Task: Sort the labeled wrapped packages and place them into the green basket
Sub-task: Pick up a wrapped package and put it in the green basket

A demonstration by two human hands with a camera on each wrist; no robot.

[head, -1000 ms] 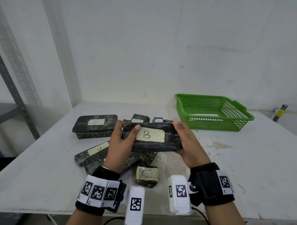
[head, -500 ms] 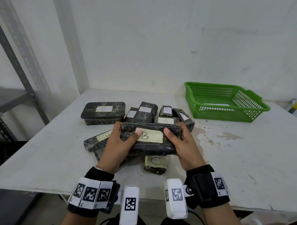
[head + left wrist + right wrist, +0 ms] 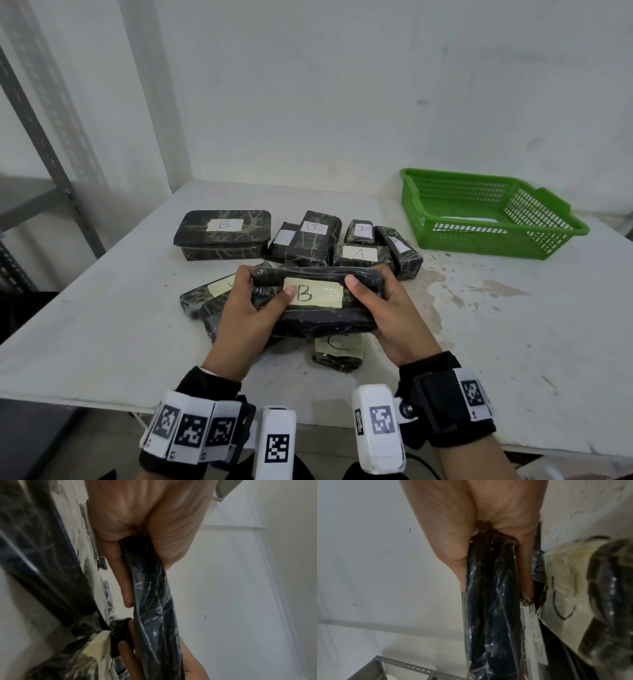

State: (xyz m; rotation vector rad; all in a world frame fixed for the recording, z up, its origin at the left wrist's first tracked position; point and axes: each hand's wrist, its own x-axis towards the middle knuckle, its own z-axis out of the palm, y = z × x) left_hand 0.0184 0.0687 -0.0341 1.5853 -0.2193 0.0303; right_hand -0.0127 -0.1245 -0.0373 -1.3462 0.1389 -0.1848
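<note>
Fingers of both hands were clamped on one long package (image 3: 313, 303) wrapped in dark film, held level above the table (image 3: 513, 342). The left hand (image 3: 245, 315) gripped its left end, thumb lying across the front face and touching the edge of a pale label (image 3: 313, 293) marked B, with the other fingers curled over the far edge. The right hand (image 3: 390, 315) gripped the right end the same way, its thumb tip resting at the label's other edge. From the left wrist view, the package (image 3: 154, 601) ran out of the palm (image 3: 145, 513) with fingers (image 3: 124, 582) pressed along its underside; from the right wrist view, the package (image 3: 489, 601) was likewise pinched between thumb and fingers (image 3: 526, 574).

Just beneath the right-hand fingers lay a small package labelled C (image 3: 337, 349). Beneath the left-hand fingers lay another dark package (image 3: 209, 294), its letter hidden. Beyond the fingertips stood a cluster: a flat box marked B (image 3: 222, 234), an upright package marked B (image 3: 313, 238), and two marked A (image 3: 359, 253). The green basket (image 3: 493, 240) sat well apart, beyond and to the right of the right hand.
</note>
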